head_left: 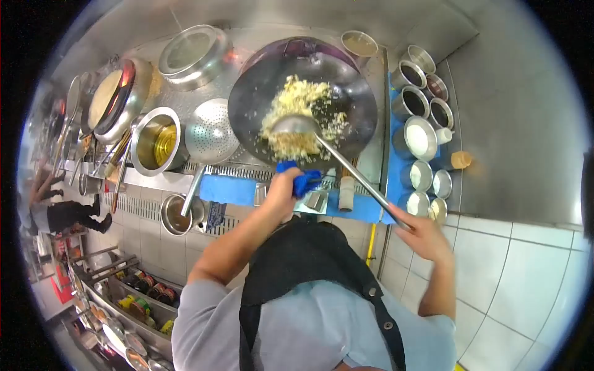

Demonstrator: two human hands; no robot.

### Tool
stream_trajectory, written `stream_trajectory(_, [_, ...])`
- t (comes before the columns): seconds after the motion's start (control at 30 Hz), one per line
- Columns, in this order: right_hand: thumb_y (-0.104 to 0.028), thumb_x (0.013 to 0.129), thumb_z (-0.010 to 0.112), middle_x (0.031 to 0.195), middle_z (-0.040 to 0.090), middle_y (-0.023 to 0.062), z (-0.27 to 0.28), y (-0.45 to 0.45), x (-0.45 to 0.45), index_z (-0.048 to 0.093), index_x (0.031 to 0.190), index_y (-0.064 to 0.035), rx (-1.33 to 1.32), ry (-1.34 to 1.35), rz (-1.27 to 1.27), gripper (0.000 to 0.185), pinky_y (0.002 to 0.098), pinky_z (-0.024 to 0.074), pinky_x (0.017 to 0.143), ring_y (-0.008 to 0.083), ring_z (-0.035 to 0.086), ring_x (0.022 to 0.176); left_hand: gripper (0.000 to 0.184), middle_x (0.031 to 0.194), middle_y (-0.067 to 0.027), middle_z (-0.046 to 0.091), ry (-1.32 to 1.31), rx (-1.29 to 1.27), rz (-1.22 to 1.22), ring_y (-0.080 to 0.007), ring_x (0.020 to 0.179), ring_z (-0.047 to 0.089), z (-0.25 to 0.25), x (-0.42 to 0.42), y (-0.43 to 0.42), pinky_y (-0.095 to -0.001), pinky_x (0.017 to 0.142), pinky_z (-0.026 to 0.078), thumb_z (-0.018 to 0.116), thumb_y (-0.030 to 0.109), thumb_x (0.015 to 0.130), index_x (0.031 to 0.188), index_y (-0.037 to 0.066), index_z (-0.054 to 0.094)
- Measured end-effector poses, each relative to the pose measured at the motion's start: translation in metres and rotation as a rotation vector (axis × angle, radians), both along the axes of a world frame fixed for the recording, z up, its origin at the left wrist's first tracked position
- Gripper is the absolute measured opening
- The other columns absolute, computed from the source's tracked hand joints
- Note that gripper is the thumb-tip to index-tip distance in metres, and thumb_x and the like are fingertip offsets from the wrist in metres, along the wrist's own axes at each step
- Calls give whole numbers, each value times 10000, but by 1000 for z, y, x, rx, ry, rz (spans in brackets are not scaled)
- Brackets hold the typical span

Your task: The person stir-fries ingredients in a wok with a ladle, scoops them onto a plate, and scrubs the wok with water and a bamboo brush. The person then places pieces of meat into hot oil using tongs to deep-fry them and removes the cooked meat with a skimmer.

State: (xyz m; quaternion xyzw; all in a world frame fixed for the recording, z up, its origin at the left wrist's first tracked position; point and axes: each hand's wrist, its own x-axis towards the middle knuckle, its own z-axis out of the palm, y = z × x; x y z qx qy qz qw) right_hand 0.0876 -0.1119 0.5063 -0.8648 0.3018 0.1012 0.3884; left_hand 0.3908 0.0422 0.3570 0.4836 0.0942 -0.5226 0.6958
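Gripping a long metal ladle (352, 166) near the end of its handle, the person's right hand (424, 236) sits out to the right of the wok (246, 111), while the ladle's bowl lies down among the chopped yellow-and-white food (304, 91). That food is spread through the middle of the dark wok, a few bits strewn up its right side. The left hand (283, 188) is closed on a bunched blue cloth (305, 183) at the wok's near edge; I can't tell whether it has hold of the rim underneath. Over to the left, a perforated strainer (212, 133) rests between the wok and a steel pot (141, 142) of yellow liquid. Metal containers (410, 102) line the right side.
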Motion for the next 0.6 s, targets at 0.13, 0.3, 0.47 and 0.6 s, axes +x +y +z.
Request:
stream_trajectory(0.13, [-90,928,629,1055,716,198,39,6,7,497,1514,-328,-67,209,-4,645,369,513,722,257,647,742,221,959,-97,662,68,-3,-11,-234,814,657,39,22,-9,-346,644,527,574,200,929,1098,63,534])
stream_trajectory(0.3, [-103,919,630,990,706,219,-63,8,100,498,1495,-384,-272,30,-141,655,433,520,756,394,665,810,223,946,-95,647,-168,1,-150,-235,803,644,-115,26,-11,-384,662,529,597,216,935,1066,37,573])
stream_trajectory(0.47, [-118,917,637,977,693,223,-9,51,63,514,1486,-374,-185,-12,-192,636,435,519,752,396,654,796,322,1060,-166,666,-63,10,-190,-308,986,704,-70,-10,66,-436,869,597,586,-9,857,1177,-36,563])
stream_trajectory(0.6, [-122,911,649,820,641,225,-20,63,66,514,1491,-358,-196,10,-148,640,412,490,690,328,576,657,214,923,-118,667,1,-37,-114,-226,796,661,-10,63,3,-333,573,495,581,219,963,1071,36,555])
